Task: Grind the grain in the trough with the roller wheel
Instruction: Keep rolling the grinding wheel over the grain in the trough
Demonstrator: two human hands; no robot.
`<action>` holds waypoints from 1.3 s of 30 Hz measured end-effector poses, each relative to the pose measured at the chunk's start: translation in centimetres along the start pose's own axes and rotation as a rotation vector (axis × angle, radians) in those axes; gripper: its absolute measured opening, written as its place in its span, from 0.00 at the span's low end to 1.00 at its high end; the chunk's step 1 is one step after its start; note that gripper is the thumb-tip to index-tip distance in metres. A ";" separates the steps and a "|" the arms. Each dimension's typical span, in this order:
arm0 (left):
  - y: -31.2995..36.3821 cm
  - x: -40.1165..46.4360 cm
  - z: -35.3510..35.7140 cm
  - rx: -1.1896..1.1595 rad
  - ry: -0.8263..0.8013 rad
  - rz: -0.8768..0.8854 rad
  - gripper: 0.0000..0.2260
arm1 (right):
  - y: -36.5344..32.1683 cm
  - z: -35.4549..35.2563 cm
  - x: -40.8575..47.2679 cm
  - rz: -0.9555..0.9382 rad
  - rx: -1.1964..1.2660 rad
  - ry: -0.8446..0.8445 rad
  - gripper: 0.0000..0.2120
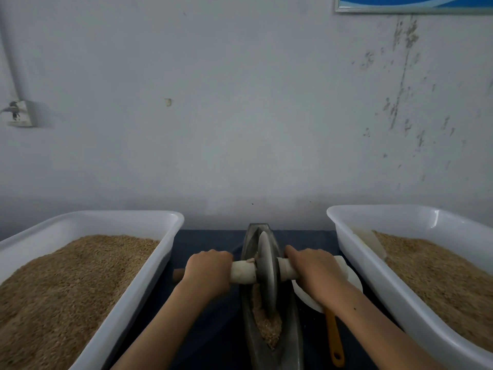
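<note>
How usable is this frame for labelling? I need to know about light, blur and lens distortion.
Head view: dim, flat, bluish light with soft shadows. The wide lens bows the rims of the white plastic tub of grain on the left and the one on the right. Both hands on the grey roller wheel look sharp, with no evident motion blur or glare.

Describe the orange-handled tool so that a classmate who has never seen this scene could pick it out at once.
Start at the long dark trough on the dark cloth between the two white tubs of grain. Just to its right, below the right hand, lies the orange-handled tool. It is the only orange thing, with a hole at its near end.
</note>
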State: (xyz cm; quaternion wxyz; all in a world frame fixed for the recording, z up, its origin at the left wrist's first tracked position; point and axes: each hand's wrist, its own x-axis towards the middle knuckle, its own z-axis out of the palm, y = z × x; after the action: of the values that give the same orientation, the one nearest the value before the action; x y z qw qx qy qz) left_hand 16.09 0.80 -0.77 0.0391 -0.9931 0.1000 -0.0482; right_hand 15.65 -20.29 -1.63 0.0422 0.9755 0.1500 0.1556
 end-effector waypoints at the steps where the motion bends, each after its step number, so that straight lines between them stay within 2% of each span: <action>1: 0.0 -0.1 0.0 0.007 -0.001 0.003 0.16 | 0.0 -0.1 -0.2 -0.003 -0.006 -0.020 0.16; 5: 0.2 -0.8 0.5 0.051 0.034 -0.010 0.17 | 0.0 -0.3 -0.5 0.003 0.017 -0.076 0.19; 14: 0.3 0.9 0.3 0.003 0.070 -0.067 0.13 | 0.1 0.0 1.3 0.031 0.043 -0.041 0.20; 22: 0.4 0.0 0.2 0.010 0.074 -0.037 0.13 | 0.0 -0.3 0.4 0.020 0.059 -0.034 0.20; 28: 0.3 -1.2 0.6 0.022 0.115 -0.018 0.14 | -0.1 -0.4 -0.8 0.027 0.042 -0.101 0.26; 34: 0.2 -0.2 0.7 -0.010 0.113 -0.025 0.14 | 0.0 -0.1 -0.2 0.022 0.020 -0.025 0.22; 39: 0.3 0.9 0.6 -0.020 0.137 -0.058 0.13 | 0.2 -0.2 1.2 0.029 0.029 -0.051 0.20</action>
State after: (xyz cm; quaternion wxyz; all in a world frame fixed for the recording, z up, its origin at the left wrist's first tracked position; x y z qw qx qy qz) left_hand 17.03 0.40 -1.32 0.0208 -0.9902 0.0740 -0.1163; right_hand 16.75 -20.05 -1.03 0.0295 0.9817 0.1370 0.1290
